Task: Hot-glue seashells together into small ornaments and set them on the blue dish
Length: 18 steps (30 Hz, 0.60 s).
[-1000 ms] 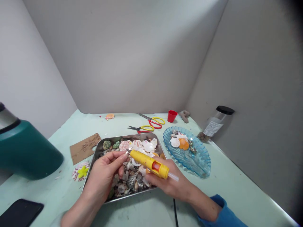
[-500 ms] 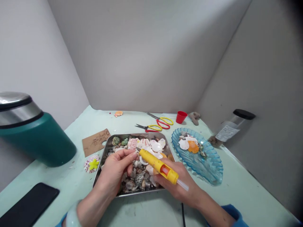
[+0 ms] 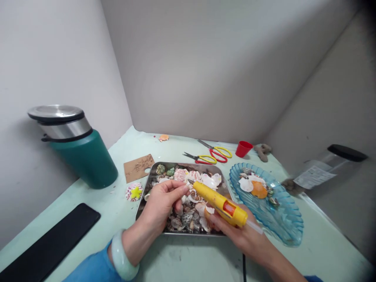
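My right hand (image 3: 239, 231) grips a yellow glue gun (image 3: 219, 200), its nozzle pointing up and left. A clear glue stick sticks out of its back end. Just left of the nozzle, my left hand (image 3: 163, 201) is closed in a pinch over the tray. What lies between its fingertips is too small to make out; it may touch the nozzle tip. Beneath both hands is a metal tray (image 3: 202, 234) full of seashells (image 3: 188, 217), some white, some pink-striped, some dark and spotted.
Right of the tray stands a blue shell-shaped dish (image 3: 289, 223) with several shells. Behind lie two pairs of scissors (image 3: 216, 155) and a red cup (image 3: 243, 149). At left are a green bottle (image 3: 91, 160), a phone (image 3: 55, 243), cardboard (image 3: 136, 168) and a shell with a yellow star (image 3: 136, 192).
The whole scene has shifted to the right as the head view turned left. Both hands keep their hold above the tray, with the nozzle still beside my left fingertips.
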{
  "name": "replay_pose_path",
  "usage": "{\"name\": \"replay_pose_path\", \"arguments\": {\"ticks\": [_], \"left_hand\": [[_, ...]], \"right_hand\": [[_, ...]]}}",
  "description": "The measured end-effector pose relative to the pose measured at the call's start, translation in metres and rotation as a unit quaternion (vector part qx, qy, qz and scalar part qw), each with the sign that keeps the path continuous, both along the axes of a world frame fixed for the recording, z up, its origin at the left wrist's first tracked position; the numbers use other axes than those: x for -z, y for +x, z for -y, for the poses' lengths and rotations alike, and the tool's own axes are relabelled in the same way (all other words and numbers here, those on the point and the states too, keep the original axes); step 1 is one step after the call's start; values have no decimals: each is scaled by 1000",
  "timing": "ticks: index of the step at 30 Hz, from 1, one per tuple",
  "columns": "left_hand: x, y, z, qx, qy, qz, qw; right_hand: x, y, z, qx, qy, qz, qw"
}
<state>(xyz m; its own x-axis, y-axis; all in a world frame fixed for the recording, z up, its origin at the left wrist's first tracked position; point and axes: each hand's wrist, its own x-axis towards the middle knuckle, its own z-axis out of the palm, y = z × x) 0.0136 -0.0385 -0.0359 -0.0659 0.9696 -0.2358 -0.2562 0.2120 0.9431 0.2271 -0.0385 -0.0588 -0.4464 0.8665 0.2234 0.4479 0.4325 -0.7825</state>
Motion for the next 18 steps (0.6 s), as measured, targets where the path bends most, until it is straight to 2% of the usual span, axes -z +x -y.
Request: {"name": "replay_pose_path", "arguments": {"ticks": [5, 18], "left_hand": [[0, 0, 0, -8, 6, -1, 1000], [3, -2, 1, -9, 11, -12, 1000]], "right_hand": [[-1, 0, 0, -1, -23, 4, 1000], [6, 2, 2, 15, -25, -24, 999]]}}
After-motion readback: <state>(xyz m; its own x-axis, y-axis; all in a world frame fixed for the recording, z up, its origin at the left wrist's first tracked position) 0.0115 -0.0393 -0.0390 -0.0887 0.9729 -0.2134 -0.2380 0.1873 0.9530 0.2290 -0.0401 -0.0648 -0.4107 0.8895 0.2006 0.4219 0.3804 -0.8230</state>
